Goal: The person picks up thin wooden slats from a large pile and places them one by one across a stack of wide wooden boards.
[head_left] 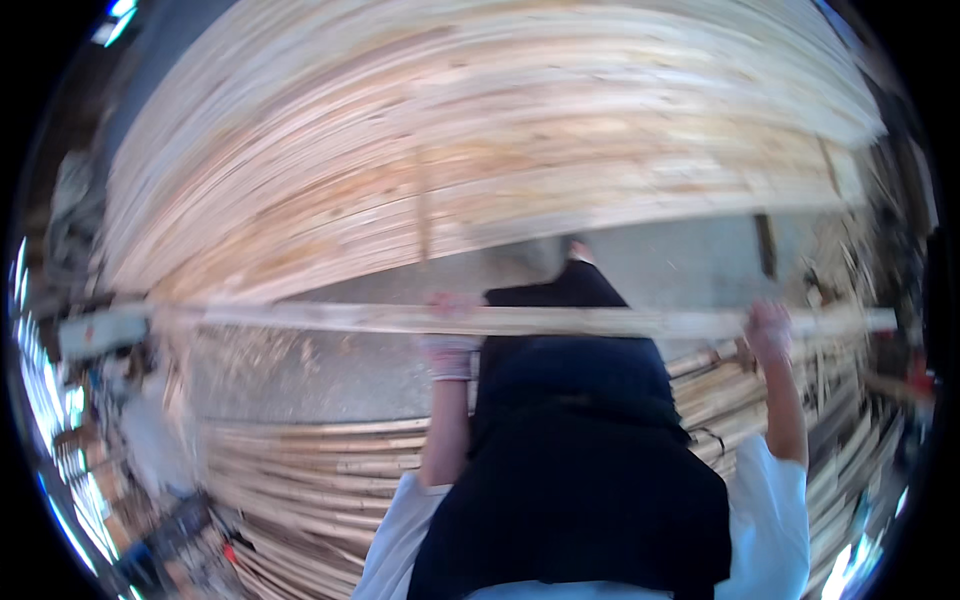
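A long, pale wooden plank [590,321] lies crosswise in front of my body, held in both hands. Near its middle, my left hand [449,345] is closed around it, in what looks like a light glove with a pale cuff. My right hand [768,333] grips the same plank close to its right end, fingers wrapped over the edge. Motion blur smears both hands, so finger details are hard to see. The plank's left end runs toward a pale machine-like part [105,332], and whether they touch I cannot tell.
Ahead of me rises a wide stack of light boards [520,130]. Behind me are many thin wooden strips [310,470]. Wood shavings [290,360] are scattered on the grey floor [350,390]. A dark bar [766,246] lies at the right by the stack.
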`<action>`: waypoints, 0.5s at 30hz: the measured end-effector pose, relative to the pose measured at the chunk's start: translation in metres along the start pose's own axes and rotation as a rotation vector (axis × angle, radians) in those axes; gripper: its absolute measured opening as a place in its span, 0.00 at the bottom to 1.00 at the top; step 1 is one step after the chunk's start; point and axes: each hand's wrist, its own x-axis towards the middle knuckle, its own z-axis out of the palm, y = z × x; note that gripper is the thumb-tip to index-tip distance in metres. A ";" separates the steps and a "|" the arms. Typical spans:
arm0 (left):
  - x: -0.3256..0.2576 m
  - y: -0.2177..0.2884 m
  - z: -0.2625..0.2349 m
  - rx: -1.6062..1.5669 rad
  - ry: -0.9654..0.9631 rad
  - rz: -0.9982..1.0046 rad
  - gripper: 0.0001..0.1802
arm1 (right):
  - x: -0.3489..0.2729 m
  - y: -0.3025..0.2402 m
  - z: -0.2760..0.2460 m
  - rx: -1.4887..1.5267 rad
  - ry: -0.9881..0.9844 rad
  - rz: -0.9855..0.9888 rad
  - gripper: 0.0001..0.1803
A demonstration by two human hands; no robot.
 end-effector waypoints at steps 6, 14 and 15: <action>0.002 -0.011 0.017 -0.142 -0.065 0.022 0.13 | 0.001 0.027 0.045 0.068 -0.051 -0.089 0.04; -0.008 -0.030 0.044 -0.221 0.217 0.116 0.18 | 0.041 0.075 0.091 0.047 -0.301 -0.061 0.22; -0.010 -0.035 0.046 -0.220 0.239 0.120 0.19 | 0.036 0.084 0.097 0.136 -0.082 -0.134 0.28</action>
